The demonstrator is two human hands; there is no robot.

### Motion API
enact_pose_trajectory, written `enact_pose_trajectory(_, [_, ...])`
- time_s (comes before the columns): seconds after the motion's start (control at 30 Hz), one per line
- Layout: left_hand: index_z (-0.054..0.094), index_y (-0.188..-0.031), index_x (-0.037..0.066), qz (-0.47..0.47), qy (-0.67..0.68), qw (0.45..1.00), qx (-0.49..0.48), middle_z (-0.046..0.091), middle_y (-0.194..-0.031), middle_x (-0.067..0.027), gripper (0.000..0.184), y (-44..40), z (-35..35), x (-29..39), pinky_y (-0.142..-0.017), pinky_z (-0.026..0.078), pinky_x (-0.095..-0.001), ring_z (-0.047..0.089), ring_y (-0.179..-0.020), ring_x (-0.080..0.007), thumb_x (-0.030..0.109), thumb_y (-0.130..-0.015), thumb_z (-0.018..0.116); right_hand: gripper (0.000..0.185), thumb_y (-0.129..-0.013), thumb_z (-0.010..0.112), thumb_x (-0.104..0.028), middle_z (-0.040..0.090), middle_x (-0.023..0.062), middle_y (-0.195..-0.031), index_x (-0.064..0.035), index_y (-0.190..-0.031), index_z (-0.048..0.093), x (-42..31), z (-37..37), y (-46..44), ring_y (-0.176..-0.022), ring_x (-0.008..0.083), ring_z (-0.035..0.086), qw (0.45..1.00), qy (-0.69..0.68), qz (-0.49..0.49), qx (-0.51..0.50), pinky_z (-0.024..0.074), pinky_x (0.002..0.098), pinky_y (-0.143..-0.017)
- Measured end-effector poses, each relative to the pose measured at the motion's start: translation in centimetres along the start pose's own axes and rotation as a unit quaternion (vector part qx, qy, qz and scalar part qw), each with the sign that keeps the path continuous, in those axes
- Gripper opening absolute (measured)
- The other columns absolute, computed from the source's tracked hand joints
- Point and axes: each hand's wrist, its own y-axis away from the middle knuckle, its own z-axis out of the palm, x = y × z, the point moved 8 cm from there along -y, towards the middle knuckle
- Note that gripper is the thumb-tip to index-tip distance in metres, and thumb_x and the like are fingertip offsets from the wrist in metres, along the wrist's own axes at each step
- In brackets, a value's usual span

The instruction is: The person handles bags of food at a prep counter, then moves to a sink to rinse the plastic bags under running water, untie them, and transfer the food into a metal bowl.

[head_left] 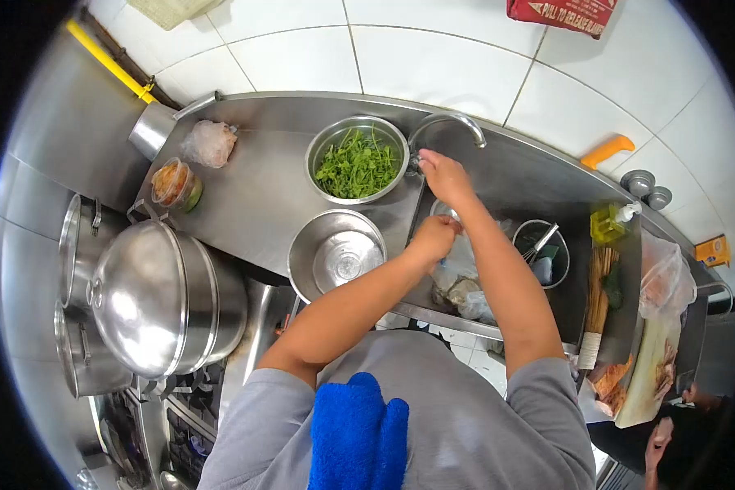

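Note:
My right hand (447, 178) is closed at the base of the curved tap (453, 119), its fingertips on the tap's handle (415, 165). Lower down, over the sink, my left hand (434, 238) is curled shut; what its fingers hold is hidden. A round, shiny rim (443, 210) shows just beyond it, and I cannot tell whether the hand grips it. Left of the tap stands a steel bowl (311, 167) of green leafy herbs (358, 166). Nearer me sits another steel bowl (302, 257) with nothing but a wet-looking shine inside.
Plastic bags (472, 302) and a container with a whisk (539, 245) are in the sink. A soap bottle (606, 224) and a stick broom (600, 286) lie right. Large steel pots (151, 298) crowd the left. Another person's hand (660, 441) shows near a cutting board (652, 384).

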Motion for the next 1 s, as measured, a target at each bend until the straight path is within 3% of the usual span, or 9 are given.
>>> enact_pose_trajectory(0.2, [0.057, -0.082, 0.006, 0.017, 0.010, 1.000, -0.005, 0.041, -0.057, 0.0046, 0.015, -0.3, -0.4, 0.9, -0.042, 0.025, -0.0232, 0.033, -0.045, -0.0069, 0.019, -0.087, 0.052, 0.035, -0.087, 0.052, -0.026, 0.057, 0.0201, -0.114, -0.0042, -0.114, 0.058, -0.2, -0.5, 1.4, -0.108, 0.0361, 0.054, 0.999, -0.037, 0.002, -0.005, 0.0417, 0.0395, -0.093])
enact_pose_trajectory(0.4, [0.055, -0.083, 0.008, 0.037, 0.117, 0.992, 0.019, 0.040, -0.057, 0.0049, 0.010, -1.2, -0.9, 4.1, -0.041, 0.025, -0.0225, 0.032, -0.045, -0.0059, 0.017, -0.087, 0.054, 0.047, -0.085, 0.056, -0.038, 0.063, 0.0184, -0.101, -0.0019, -0.114, 0.055, -0.1, -9.5, 8.4, -0.096, 0.0364, 0.059, 0.975, 0.109, -0.014, 0.193, 0.0457, 0.0399, -0.086])
enact_pose_trajectory(0.47, [0.054, -0.082, 0.009, 0.037, 0.136, 0.990, 0.002, 0.039, -0.057, 0.0050, 0.009, -1.8, -0.6, 5.1, -0.041, 0.025, -0.0223, 0.032, -0.045, -0.0059, 0.017, -0.087, 0.054, 0.048, -0.084, 0.057, -0.042, 0.063, 0.0153, -0.097, -0.0006, -0.108, 0.056, 3.8, -9.3, 10.8, -0.088, 0.0318, 0.061, 0.966, 0.078, 0.238, 0.069, 0.0479, 0.0397, -0.080])
enact_pose_trajectory(0.53, [0.053, -0.080, 0.010, 0.043, 0.159, 0.986, -0.011, 0.036, -0.056, 0.0054, 0.011, -2.8, 0.0, 5.7, -0.040, 0.023, -0.0218, 0.030, -0.043, -0.0062, 0.018, -0.087, 0.054, 0.045, -0.084, 0.058, -0.041, 0.063, 0.0139, -0.097, -0.0011, -0.103, 0.056, 6.1, -7.5, 11.7, -0.087, 0.0282, 0.062, 0.950, -0.075, 0.302, 0.023, 0.0487, 0.0389, -0.077])
enact_pose_trajectory(0.63, [0.055, -0.080, 0.009, 0.062, 0.161, 0.985, -0.031, 0.038, -0.057, 0.0054, 0.012, -4.1, 0.7, 6.0, -0.041, 0.024, -0.0223, 0.031, -0.045, -0.0057, 0.019, -0.087, 0.055, 0.031, -0.087, 0.057, -0.033, 0.061, 0.0096, -0.092, -0.0037, -0.097, 0.056, 8.4, -4.0, 11.7, -0.077, 0.0186, 0.062, 0.893, -0.329, 0.306, 0.010, 0.0511, 0.0341, -0.063])
enact_pose_trajectory(0.7, [0.055, -0.080, 0.008, 0.084, 0.118, 0.989, -0.006, 0.040, -0.058, 0.0051, 0.013, -4.9, 0.9, 5.9, -0.042, 0.025, -0.0228, 0.033, -0.046, -0.0057, 0.020, -0.087, 0.056, 0.019, -0.090, 0.053, -0.024, 0.057, 0.0057, -0.084, -0.0059, -0.094, 0.053, 9.8, -3.6, 10.3, -0.063, 0.0168, 0.060, 0.740, -0.597, 0.272, 0.149, 0.0502, 0.0311, -0.053])
enact_pose_trajectory(0.73, [0.056, -0.080, 0.007, 0.103, 0.076, 0.992, 0.020, 0.041, -0.059, 0.0048, 0.014, -5.5, 0.8, 5.8, -0.042, 0.025, -0.0232, 0.034, -0.048, -0.0057, 0.020, -0.086, 0.056, 0.019, -0.090, 0.053, -0.024, 0.057, 0.0057, -0.084, -0.0059, -0.094, 0.053, 9.9, -3.5, 9.6, -0.063, 0.0168, 0.060, 0.741, -0.597, 0.270, 0.148, 0.0502, 0.0311, -0.053])
enact_pose_trajectory(0.8, [0.057, -0.080, 0.007, 0.115, 0.039, 0.992, 0.043, 0.043, -0.059, 0.0043, 0.014, -6.6, 0.5, 4.9, -0.043, 0.026, -0.0232, 0.036, -0.049, -0.0062, 0.020, -0.086, 0.056, 0.009, -0.091, 0.049, -0.017, 0.050, 0.0021, -0.071, -0.0086, -0.090, 0.049, 11.1, -2.4, 9.6, -0.049, 0.0134, 0.050, 0.594, -0.696, 0.345, 0.209, 0.0446, 0.0286, -0.046])
enact_pose_trajectory(1.0, [0.055, -0.078, 0.008, 0.121, 0.013, 0.990, 0.072, 0.046, -0.060, 0.0014, 0.013, -9.0, -0.6, 3.2, -0.038, 0.027, -0.0259, 0.039, -0.047, -0.0089, 0.019, -0.085, 0.055, 0.005, -0.086, 0.050, -0.017, 0.040, -0.0016, -0.058, -0.0127, -0.087, 0.047, 9.8, -3.9, 6.9, -0.041, 0.0092, 0.033, 0.764, -0.548, 0.295, 0.171, 0.0256, 0.0254, -0.035])
